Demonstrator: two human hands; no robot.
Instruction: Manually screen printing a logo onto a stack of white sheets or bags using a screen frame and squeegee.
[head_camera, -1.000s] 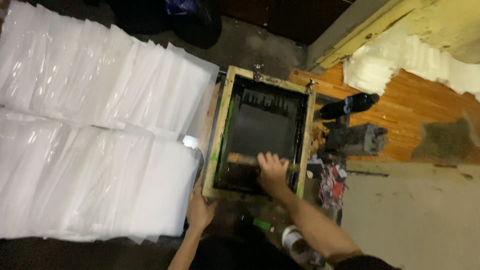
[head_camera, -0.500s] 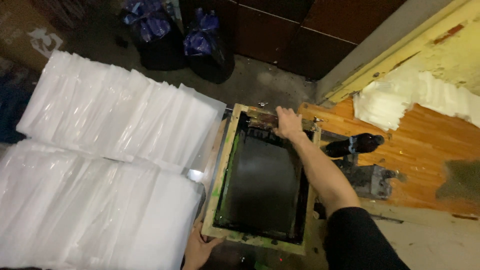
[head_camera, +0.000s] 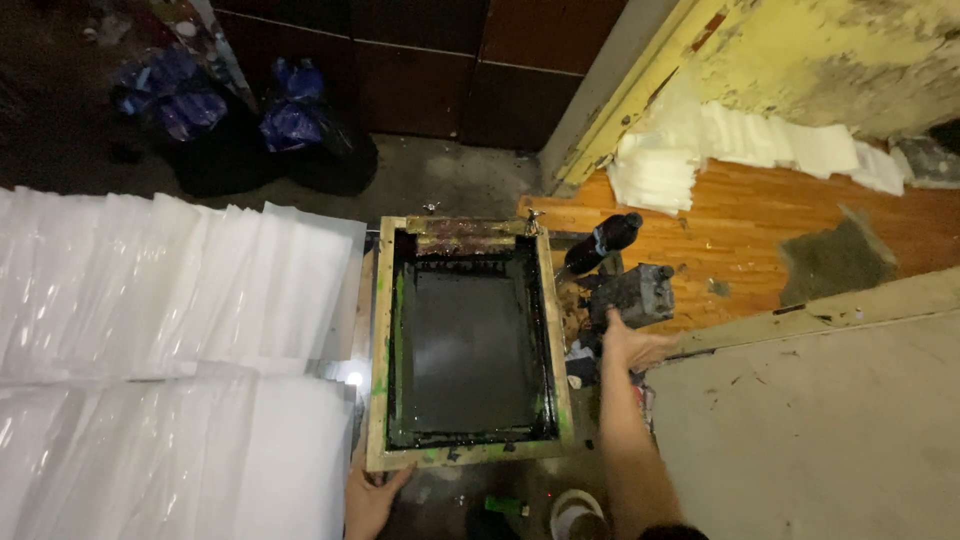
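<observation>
1. The left hand (head_camera: 372, 498) grips the near left corner of the wooden screen-printing frame (head_camera: 468, 452), fingers curled up over the frame's lower rail, thumb side toward the white sheets.
2. The right hand (head_camera: 634, 346) is off the frame, just to its right, with the fingers loosely spread and open; it holds nothing and sits just below a dark, ink-caked block-shaped thing (head_camera: 634, 293), close to it or perhaps brushing it, which cannot be told.
3. The frame lies flat, long side running away from the person, its inner mesh (head_camera: 468, 350) dark and wet-looking, with green ink smeared along the inner edges.
4. A squeegee (head_camera: 467, 240) with a stained reddish handle rests across the far end of the frame, against the far rail.
5. Just beyond the block, a dark plastic bottle (head_camera: 600, 243) lies tilted beside the frame's far right corner.
6. Left of the frame, rows of overlapping white sheets (head_camera: 170, 290) cover the worktop out to the left edge.
7. To the right, a wooden board (head_camera: 750, 230) carries a pile of white foam pieces (head_camera: 700, 150) at its far edge.
8. Beyond the sheets, dark bags (head_camera: 250, 140) with blue plastic sit on the floor.
9. Near the person's right forearm, a small white cup-like container (head_camera: 575, 510) stands by the frame's near edge.
</observation>
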